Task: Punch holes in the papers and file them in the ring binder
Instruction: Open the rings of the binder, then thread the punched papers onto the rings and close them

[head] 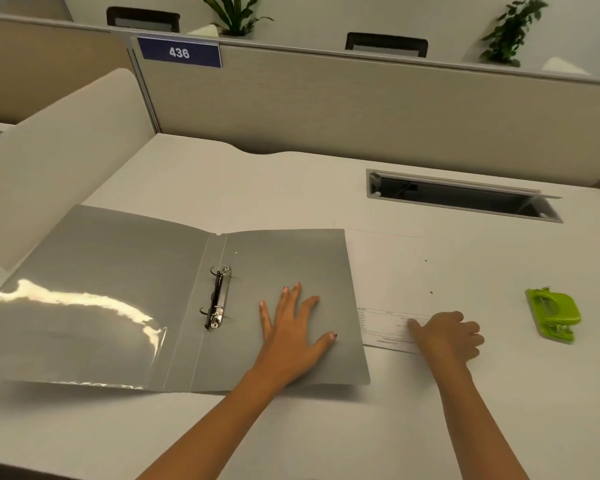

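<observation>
Matt grey plastic ring binder [291, 258] with shiny metal rings [219, 296] and a glossy clear pocket [77, 327]. Smooth white paper sheet [392, 271]; glossy lime-green plastic hole punch [553, 315].

Papers [392, 278] between binder [174, 299], punch [553, 317]

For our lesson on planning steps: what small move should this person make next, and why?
Probably lift the paper with the right hand and carry it to the rings. Two dark dots near its right edge look like punched holes, the binder lies open with the left hand pressing its cover flat, and the hole punch sits apart, untouched.
</observation>
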The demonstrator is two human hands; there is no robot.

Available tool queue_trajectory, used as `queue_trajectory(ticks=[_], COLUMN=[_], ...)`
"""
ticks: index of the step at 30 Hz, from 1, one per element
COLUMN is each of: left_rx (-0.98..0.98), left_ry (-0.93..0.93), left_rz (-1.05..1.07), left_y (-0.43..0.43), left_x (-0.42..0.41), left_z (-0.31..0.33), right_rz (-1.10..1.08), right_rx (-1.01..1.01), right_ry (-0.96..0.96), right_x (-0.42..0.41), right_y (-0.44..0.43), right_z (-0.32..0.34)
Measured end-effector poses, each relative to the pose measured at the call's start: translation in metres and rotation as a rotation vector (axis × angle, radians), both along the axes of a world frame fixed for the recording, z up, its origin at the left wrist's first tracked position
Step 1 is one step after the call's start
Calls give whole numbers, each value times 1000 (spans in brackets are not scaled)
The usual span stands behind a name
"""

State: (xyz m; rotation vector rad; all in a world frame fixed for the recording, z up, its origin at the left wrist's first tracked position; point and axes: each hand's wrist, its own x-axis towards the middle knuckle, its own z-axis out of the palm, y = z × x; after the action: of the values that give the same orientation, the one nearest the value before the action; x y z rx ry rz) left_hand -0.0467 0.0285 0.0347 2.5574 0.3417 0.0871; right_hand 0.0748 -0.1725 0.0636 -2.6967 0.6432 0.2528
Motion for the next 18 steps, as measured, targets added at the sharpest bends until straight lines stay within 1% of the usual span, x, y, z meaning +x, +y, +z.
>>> queue_trajectory(ticks=[5, 11, 14, 18], left_rx=[86, 60, 62, 55], left_ry=[76, 118, 123, 108], left_rz=[-5, 28, 30, 25], left_y=[-2, -3, -2, -2], left_x=[1, 7, 8, 6], left_z=[-7, -6, -6, -6], right_rz=[19, 0, 40, 17], right_rx=[-18, -23, 54, 248], right_ry=[45, 170, 191, 94], right_x=[5, 19, 23, 21], right_y=[3, 7, 4, -5], right_z=[5, 15, 18, 19])
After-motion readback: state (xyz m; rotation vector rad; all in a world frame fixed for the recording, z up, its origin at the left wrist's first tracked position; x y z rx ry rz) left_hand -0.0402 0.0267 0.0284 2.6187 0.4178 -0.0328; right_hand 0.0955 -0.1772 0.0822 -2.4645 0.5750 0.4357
